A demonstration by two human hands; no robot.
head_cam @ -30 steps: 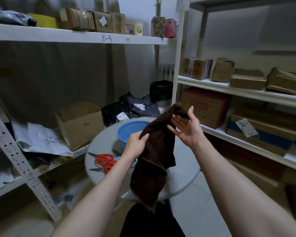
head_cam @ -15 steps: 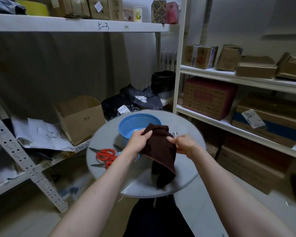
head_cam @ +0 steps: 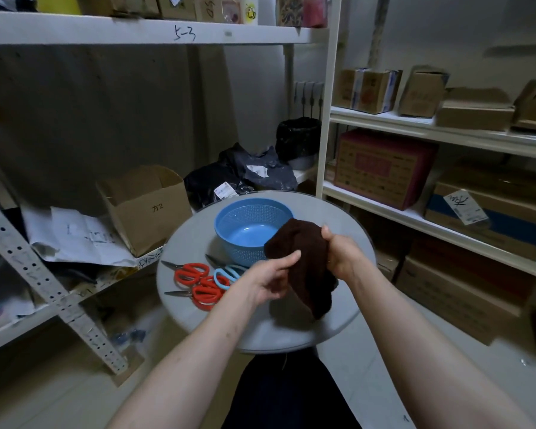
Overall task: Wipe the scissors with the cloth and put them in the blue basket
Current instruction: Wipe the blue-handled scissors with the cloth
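Cloth (head_cam: 307, 261): dark brown, nubby, hanging bunched over the round grey table (head_cam: 291, 335).
Left hand (head_cam: 268, 281): pinching the cloth, thumb on top.
Right hand (head_cam: 342, 255): gripping its upper bunch.
Scissors (head_cam: 209, 289): three pairs, red and light-blue plastic loops, lying overlapped beside the perforated blue basket (head_cam: 229, 212).

Handwritten "5-3" marks the front edge of the top shelf (head_cam: 136, 29); an open cardboard box (head_cam: 146, 212) on the lower shelf bears "方2". Labels on the black bags (head_cam: 229, 178) are too small to read.
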